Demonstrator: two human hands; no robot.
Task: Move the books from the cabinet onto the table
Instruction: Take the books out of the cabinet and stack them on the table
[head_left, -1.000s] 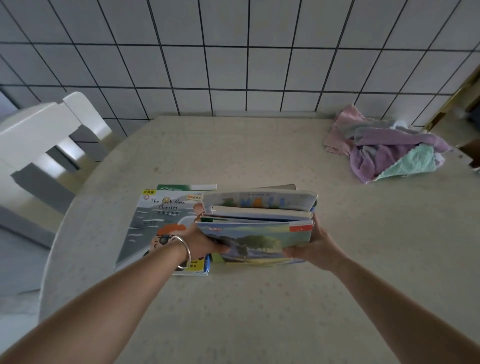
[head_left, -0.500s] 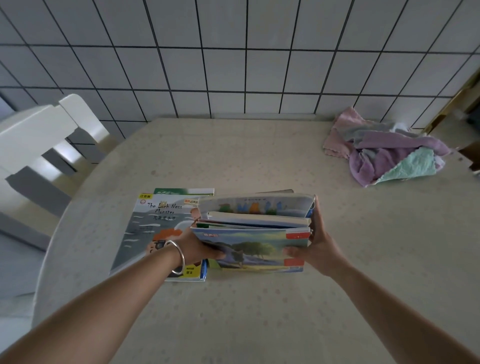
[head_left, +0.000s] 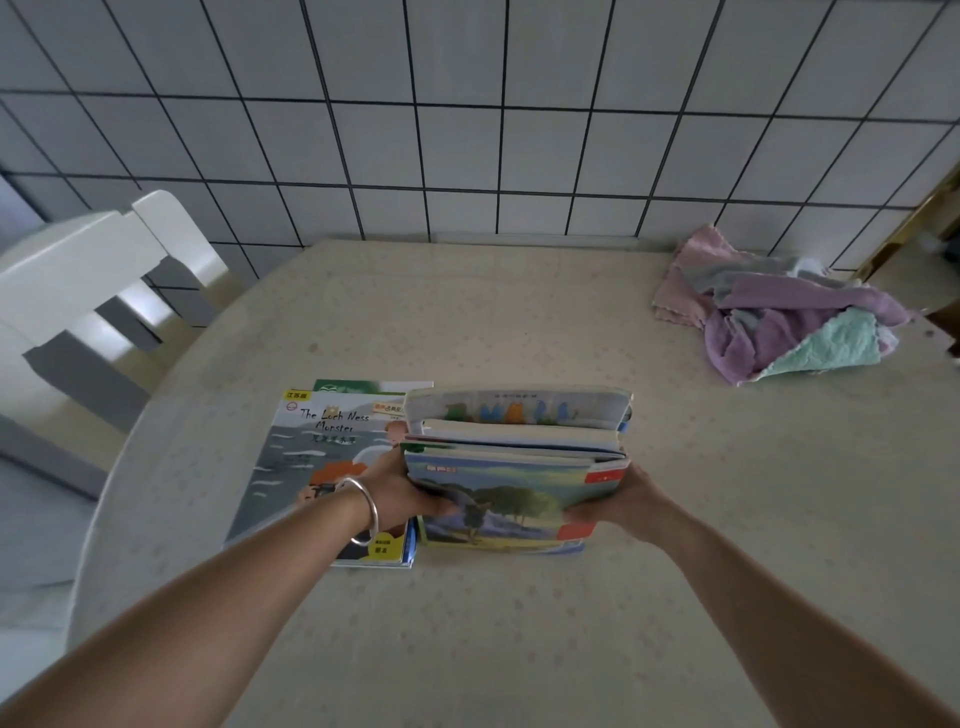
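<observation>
Bundle of several thin glossy picture books (head_left: 511, 467), left hand (head_left: 402, 493) and right hand (head_left: 621, 501) gripping its sides with curled fingers, two flat books (head_left: 322, 457) on speckled beige table (head_left: 519, 322)

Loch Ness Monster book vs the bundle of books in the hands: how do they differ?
The Loch Ness Monster book lies flat on the table, cover up; the bundle of books is tilted, its near edge down by the table. The Loch Ness book is one thin book atop others; the bundle is several books thick. The left hand and right hand grip the bundle's sides; neither grips the Loch Ness book. Both have illustrated covers.
</observation>
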